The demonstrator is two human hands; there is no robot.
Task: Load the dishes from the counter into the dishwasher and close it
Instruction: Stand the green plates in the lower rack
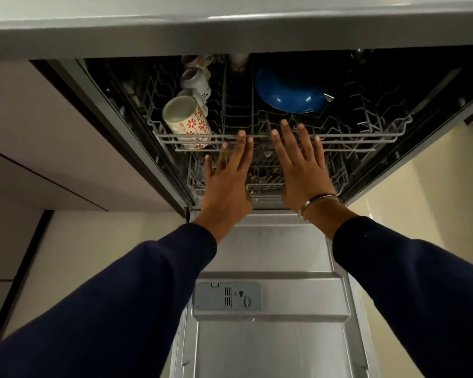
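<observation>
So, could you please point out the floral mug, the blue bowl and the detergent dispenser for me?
floral mug [186, 121]: head view, on its patterned side wall.
blue bowl [290, 91]: head view, on its outer blue wall.
detergent dispenser [227, 296]: head view, on its grey lid in the open door.

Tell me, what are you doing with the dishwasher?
A person is loading the dishwasher. Both hands, the left hand and the right hand, are flat and open with fingertips at the front bar of the upper rack, as if pushing it in. The rack holds a flowered mug, other cups behind it, and a blue bowl. The door is down and open, so closing it is not yet done.
</observation>
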